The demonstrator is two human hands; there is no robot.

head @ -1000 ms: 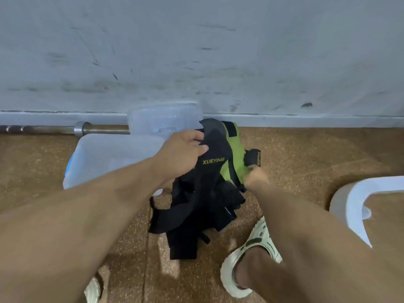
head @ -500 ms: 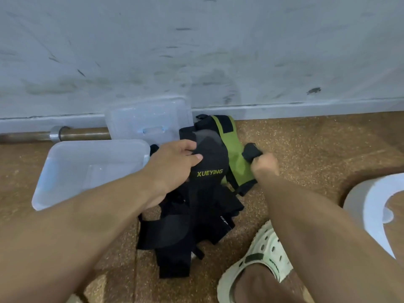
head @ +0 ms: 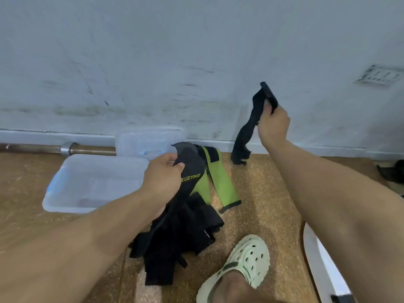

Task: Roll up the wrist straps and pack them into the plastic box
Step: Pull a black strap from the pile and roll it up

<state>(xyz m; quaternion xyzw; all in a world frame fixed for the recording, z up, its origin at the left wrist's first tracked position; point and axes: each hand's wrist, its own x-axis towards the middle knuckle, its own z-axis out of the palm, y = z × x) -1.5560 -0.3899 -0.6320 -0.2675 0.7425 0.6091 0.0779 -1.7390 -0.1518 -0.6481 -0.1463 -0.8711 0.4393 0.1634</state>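
The right hand (head: pixel 273 125), at two o'clock, has its grip clamped on a black strap (head: pixel 247 127) that dangles to the floor (head: pixel 262 193). The left hand (head: pixel 162 178) pinches the bundle of wrist straps (head: pixel 185 226) at centre. The open plastic box (head: pixel 65 184) sits at nine o'clock, just beside the bundle.

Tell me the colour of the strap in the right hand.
Black strap, in right hand; head view.

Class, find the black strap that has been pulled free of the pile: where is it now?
In the head view, the black strap hangs from the raised right hand, before the wall, right of the strap pile.
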